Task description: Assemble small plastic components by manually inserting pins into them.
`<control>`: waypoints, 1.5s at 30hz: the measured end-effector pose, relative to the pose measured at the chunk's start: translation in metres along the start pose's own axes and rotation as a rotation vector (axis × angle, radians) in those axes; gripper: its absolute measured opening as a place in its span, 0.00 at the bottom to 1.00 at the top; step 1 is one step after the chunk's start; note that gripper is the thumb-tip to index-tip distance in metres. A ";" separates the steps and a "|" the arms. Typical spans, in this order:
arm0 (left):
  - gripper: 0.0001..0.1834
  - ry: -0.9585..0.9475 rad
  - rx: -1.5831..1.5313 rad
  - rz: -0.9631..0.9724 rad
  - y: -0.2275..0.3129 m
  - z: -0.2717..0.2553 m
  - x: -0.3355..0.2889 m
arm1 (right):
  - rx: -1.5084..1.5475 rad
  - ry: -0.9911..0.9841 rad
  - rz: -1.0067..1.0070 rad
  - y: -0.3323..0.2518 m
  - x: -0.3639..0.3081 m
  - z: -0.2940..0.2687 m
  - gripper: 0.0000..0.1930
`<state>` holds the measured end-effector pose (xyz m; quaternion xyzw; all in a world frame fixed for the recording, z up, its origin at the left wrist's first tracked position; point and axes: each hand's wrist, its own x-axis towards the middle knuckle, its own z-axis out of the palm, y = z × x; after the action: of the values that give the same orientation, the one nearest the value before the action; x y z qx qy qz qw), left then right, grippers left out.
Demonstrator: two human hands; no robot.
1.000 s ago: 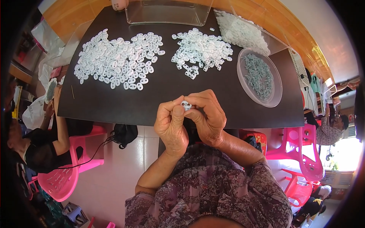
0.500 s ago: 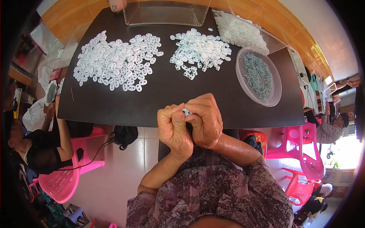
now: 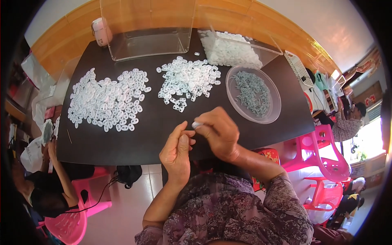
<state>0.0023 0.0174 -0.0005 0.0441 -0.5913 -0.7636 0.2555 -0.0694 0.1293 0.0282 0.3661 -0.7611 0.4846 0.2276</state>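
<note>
Over the table's front edge, my right hand (image 3: 219,132) pinches a small white plastic piece (image 3: 196,124) between thumb and fingertips. Close to its left is my left hand (image 3: 176,153), thumb and fingers apart, with nothing visible in it. Beyond my hands lies a pile of small white two-holed pieces (image 3: 190,77). Farther left spreads a larger heap of white oval two-holed pieces (image 3: 104,100). A round clear tub (image 3: 274,116) to the right holds many small grey-green screw-like parts (image 3: 253,94).
At the back of the dark table (image 3: 163,151) stand a clear plastic bin (image 3: 149,53) and a pink cup (image 3: 102,32). A clear bag of white pieces (image 3: 230,51) lies back right. A thin stick (image 3: 69,136) rests far left. Another person (image 3: 51,188) sits left; pink chairs (image 3: 320,153) stand right.
My hands have come apart; the white piece they both gripped is now in my right hand only. My left fingers have loosened. The view has tilted up and shifted right.
</note>
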 end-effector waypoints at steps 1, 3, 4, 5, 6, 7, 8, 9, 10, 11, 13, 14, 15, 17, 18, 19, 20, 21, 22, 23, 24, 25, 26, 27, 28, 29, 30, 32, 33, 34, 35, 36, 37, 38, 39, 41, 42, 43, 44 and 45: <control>0.13 0.004 0.017 -0.060 0.000 -0.001 0.003 | -0.083 0.020 -0.064 0.005 0.010 -0.012 0.10; 0.13 0.009 0.065 -0.135 -0.001 -0.009 0.009 | -0.190 0.097 -0.083 0.021 0.036 -0.037 0.08; 0.13 0.022 0.079 -0.138 -0.004 -0.016 0.014 | -0.203 0.152 0.056 0.026 0.050 -0.047 0.07; 0.13 0.024 0.170 -0.109 -0.010 -0.024 0.019 | -0.268 0.187 -0.015 0.031 0.072 -0.059 0.06; 0.12 0.016 0.260 -0.079 -0.013 -0.029 0.026 | -0.264 0.220 0.040 0.043 0.091 -0.071 0.06; 0.11 0.020 0.297 -0.084 -0.015 -0.033 0.033 | -0.258 0.253 0.095 0.057 0.110 -0.081 0.07; 0.11 0.023 0.307 -0.087 -0.018 -0.034 0.040 | -0.311 0.264 0.082 0.071 0.128 -0.092 0.08; 0.09 0.016 0.383 -0.046 -0.021 -0.036 0.046 | -0.364 0.274 0.068 0.085 0.144 -0.101 0.08; 0.08 0.011 0.460 -0.006 -0.022 -0.036 0.052 | -0.352 0.272 0.071 0.104 0.157 -0.111 0.08; 0.07 0.005 0.469 0.061 -0.020 -0.032 0.057 | -0.544 0.194 0.022 0.124 0.169 -0.121 0.09; 0.07 -0.039 0.645 0.197 -0.018 -0.029 0.067 | -0.726 0.113 -0.026 0.141 0.174 -0.123 0.09; 0.08 -0.090 0.811 0.336 -0.017 -0.027 0.072 | -0.731 0.107 -0.033 0.145 0.173 -0.121 0.10; 0.07 -0.108 0.884 0.400 -0.018 -0.022 0.077 | -0.738 0.103 -0.039 0.147 0.173 -0.121 0.10; 0.08 -0.148 1.036 0.458 -0.026 -0.016 0.085 | -0.747 0.109 -0.080 0.140 0.160 -0.112 0.10; 0.09 -0.189 1.180 0.521 -0.030 -0.013 0.088 | -0.762 0.118 -0.125 0.132 0.151 -0.108 0.09; 0.09 -0.202 1.158 0.522 -0.034 -0.010 0.089 | -0.762 0.120 -0.120 0.126 0.144 -0.103 0.09; 0.09 -0.215 1.150 0.526 -0.035 -0.007 0.089 | -0.735 0.104 -0.232 0.118 0.136 -0.102 0.08; 0.09 -0.258 1.194 0.542 -0.035 -0.004 0.090 | -0.709 0.087 -0.343 0.111 0.128 -0.101 0.08; 0.09 -0.297 1.240 0.559 -0.036 -0.002 0.091 | -0.722 0.089 -0.337 0.106 0.122 -0.099 0.08; 0.09 -0.313 1.221 0.568 -0.037 0.001 0.091 | -0.699 0.056 -0.326 0.099 0.116 -0.102 0.08; 0.09 -0.329 1.251 0.584 -0.038 0.000 0.091 | -0.676 0.024 -0.314 0.094 0.111 -0.105 0.08; 0.09 -0.344 1.281 0.604 -0.039 0.000 0.092 | -0.651 0.018 -0.305 0.095 0.106 -0.108 0.06; 0.09 -0.358 1.264 0.615 -0.039 0.000 0.093 | -0.673 0.023 -0.298 0.096 0.100 -0.111 0.06; 0.09 -0.385 1.305 0.587 -0.038 0.000 0.094 | -0.644 -0.036 -0.218 0.098 0.093 -0.114 0.05; 0.10 -0.412 1.345 0.559 -0.038 0.000 0.095 | -0.615 -0.091 -0.136 0.100 0.086 -0.117 0.04; 0.09 -0.449 1.391 0.567 -0.039 0.001 0.096 | -0.533 -0.119 -0.094 0.105 0.079 -0.121 0.02; 0.09 -0.461 1.379 0.576 -0.038 0.004 0.097 | -0.547 -0.113 -0.086 0.110 0.070 -0.123 0.02; 0.06 -0.477 1.464 0.596 -0.034 0.007 0.096 | -0.365 -0.247 0.048 0.121 0.051 -0.123 0.02; 0.03 -0.465 1.445 0.602 -0.035 0.007 0.095 | -0.312 -0.306 0.112 0.128 0.042 -0.123 0.03; 0.03 -0.473 1.443 0.606 -0.035 0.006 0.094 | -0.314 -0.300 0.117 0.132 0.035 -0.121 0.03; 0.04 -0.447 1.346 0.627 -0.034 0.004 0.092 | -0.329 -0.342 0.070 0.136 0.030 -0.118 0.03; 0.06 -0.420 1.248 0.645 -0.032 0.004 0.090 | -0.342 -0.384 0.024 0.139 0.025 -0.116 0.04; 0.06 -0.427 1.249 0.645 -0.027 0.005 0.087 | -0.341 -0.381 0.029 0.137 0.023 -0.114 0.04; 0.07 -0.410 1.121 0.524 -0.018 0.007 0.082 | -0.413 -0.413 0.024 0.135 0.021 -0.111 0.03; 0.09 -0.391 0.993 0.404 -0.014 0.009 0.078 | -0.484 -0.447 0.018 0.134 0.020 -0.109 0.03; 0.09 -0.369 0.909 0.359 -0.010 0.008 0.069 | -0.520 -0.501 0.004 0.137 0.019 -0.107 0.02; 0.09 -0.348 0.819 0.314 -0.009 0.008 0.065 | -0.561 -0.557 -0.009 0.139 0.020 -0.106 0.03; 0.09 -0.346 0.823 0.312 -0.008 0.008 0.062 | -0.556 -0.558 -0.010 0.140 0.020 -0.105 0.03; 0.08 -0.331 0.762 0.224 -0.008 0.007 0.059 | -0.546 -0.559 -0.035 0.141 0.020 -0.104 0.03; 0.06 -0.316 0.699 0.137 -0.008 0.007 0.056 | -0.537 -0.560 -0.059 0.142 0.021 -0.103 0.04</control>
<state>-0.0516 0.0001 0.0070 -0.0293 -0.8493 -0.4948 0.1814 -0.1936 0.2522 0.0061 0.4336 -0.8826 0.1427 0.1124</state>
